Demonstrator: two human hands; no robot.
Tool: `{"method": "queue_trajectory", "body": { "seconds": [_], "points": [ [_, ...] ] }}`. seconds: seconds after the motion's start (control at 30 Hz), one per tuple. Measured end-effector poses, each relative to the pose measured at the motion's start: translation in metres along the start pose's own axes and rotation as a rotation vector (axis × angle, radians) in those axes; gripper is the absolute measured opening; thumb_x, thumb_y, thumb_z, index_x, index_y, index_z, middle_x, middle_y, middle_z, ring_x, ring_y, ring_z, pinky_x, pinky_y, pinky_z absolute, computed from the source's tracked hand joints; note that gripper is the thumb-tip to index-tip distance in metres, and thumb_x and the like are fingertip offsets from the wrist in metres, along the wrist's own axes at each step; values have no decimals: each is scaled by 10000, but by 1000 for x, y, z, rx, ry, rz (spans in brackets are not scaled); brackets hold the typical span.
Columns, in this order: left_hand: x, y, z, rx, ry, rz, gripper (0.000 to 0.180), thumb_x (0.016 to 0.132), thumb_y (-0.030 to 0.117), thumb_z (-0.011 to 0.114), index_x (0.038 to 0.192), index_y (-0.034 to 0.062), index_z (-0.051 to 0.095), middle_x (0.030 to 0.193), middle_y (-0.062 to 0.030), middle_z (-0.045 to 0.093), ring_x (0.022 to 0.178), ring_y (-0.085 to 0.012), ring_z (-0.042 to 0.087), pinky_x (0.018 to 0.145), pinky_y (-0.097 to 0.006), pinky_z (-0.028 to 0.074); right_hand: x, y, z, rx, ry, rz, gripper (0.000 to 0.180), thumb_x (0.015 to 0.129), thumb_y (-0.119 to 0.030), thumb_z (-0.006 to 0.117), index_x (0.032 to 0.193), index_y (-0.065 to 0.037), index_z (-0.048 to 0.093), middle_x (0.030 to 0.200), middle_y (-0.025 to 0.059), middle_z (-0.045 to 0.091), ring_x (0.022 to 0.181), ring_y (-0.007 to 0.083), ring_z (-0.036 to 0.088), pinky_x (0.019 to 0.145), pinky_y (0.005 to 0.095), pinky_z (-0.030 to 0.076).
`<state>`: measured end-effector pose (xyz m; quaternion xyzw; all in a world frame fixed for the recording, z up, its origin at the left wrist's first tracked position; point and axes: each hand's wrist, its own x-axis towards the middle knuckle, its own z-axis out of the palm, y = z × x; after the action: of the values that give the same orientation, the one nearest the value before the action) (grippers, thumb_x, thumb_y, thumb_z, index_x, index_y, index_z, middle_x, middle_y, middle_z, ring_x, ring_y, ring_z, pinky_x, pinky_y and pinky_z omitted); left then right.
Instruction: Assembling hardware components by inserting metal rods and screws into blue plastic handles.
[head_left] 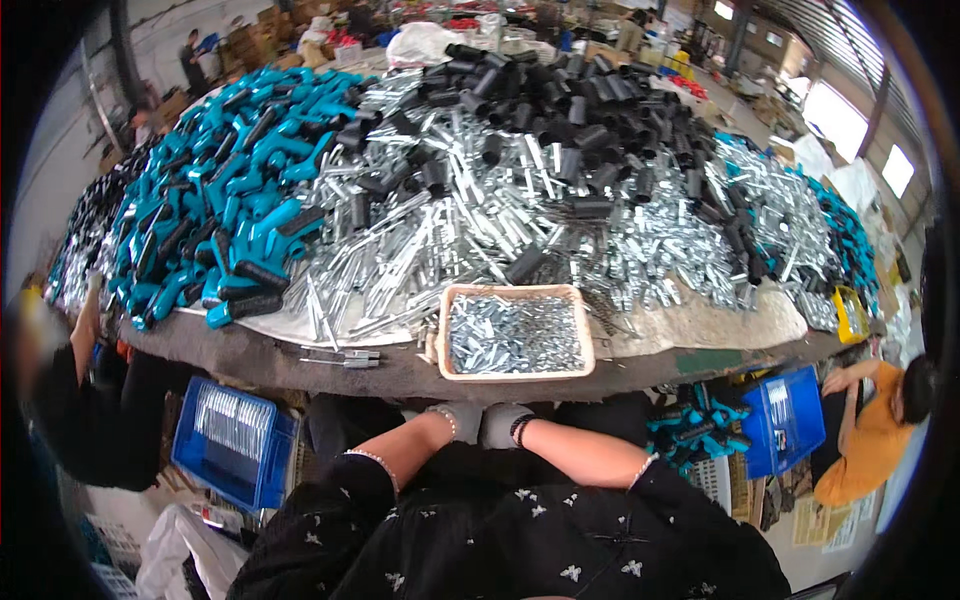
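Grey gloves cover both your hands: your left hand (458,421) and right hand (503,424) sit pressed side by side just under the table edge (400,378), below the tray (515,292). You cannot tell whether the fingers are spread or closed on something; the table edge hides them, and no part shows in either hand.

Straight ahead of you the tray is full of small silver screws (515,335), heaped level with its rim. Beyond it the table carries a big spread of silver rods (470,215), with black sleeves (590,110) piled at the back and teal handles (235,170) banked on your left. A couple of loose rods lie near the edge to the left of the tray.

Judging by those piles, most of the work looks to be ahead of you: the loose parts far outnumber anything put together. A blue crate (230,442) by your left knee holds a batch of silver pieces, which may be finished ones, though that is hard to make out.
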<state>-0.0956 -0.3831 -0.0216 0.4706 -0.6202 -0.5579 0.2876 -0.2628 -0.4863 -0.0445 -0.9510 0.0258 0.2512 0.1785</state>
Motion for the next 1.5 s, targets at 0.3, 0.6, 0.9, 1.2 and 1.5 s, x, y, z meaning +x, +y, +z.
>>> {"method": "queue_trajectory", "body": {
  "seconds": [0.3, 0.6, 0.9, 1.2, 1.5],
  "points": [
    [5, 12, -3, -257, 98, 35, 413, 979, 267, 550, 1305, 21, 614, 1328, -115, 630, 1223, -193, 565, 1067, -383, 423, 49, 101, 119, 36, 393, -354, 424, 884, -315, 519, 1152, -56, 721, 1217, 190, 680, 1128, 336, 654, 979, 446, 489],
    [38, -77, 65, 722, 364, 22, 415, 932, 275, 600, 1269, 35, 624, 1263, -189, 651, 1137, -299, 627, 1013, -409, 461, -97, -32, -82, 59, -31, 142, 372, 808, -374, 654, 933, -30, 725, 939, 209, 715, 844, 391, 694, 769, 479, 537],
    [-43, 43, 112, 632, 462, -183, 290, 840, 312, 706, 1049, 112, 702, 900, -177, 716, 829, -387, 695, 717, -471, 552, -278, -21, -29, 455, 714, 131, 317, 771, -305, 770, 980, -75, 709, 809, 150, 682, 793, 342, 669, 753, 422, 517],
    [26, 152, 137, 668, 497, 278, 590, 817, 142, 795, 1326, -8, 538, 1252, -215, 620, 1109, -302, 643, 930, -383, 532, -476, -61, -27, 691, 1016, 634, 604, 753, -299, 836, 1232, -2, 621, 977, 138, 684, 901, 223, 665, 809, 349, 516],
    [13, 123, 139, 628, 343, 4, 535, 829, 113, 715, 1322, 9, 536, 1321, -228, 556, 1197, -410, 560, 1019, -441, 463, -543, 6, 48, 503, 862, 1269, 577, 756, -402, 743, 1136, 27, 674, 956, 240, 693, 889, 354, 682, 821, 415, 517]
  ]
}}
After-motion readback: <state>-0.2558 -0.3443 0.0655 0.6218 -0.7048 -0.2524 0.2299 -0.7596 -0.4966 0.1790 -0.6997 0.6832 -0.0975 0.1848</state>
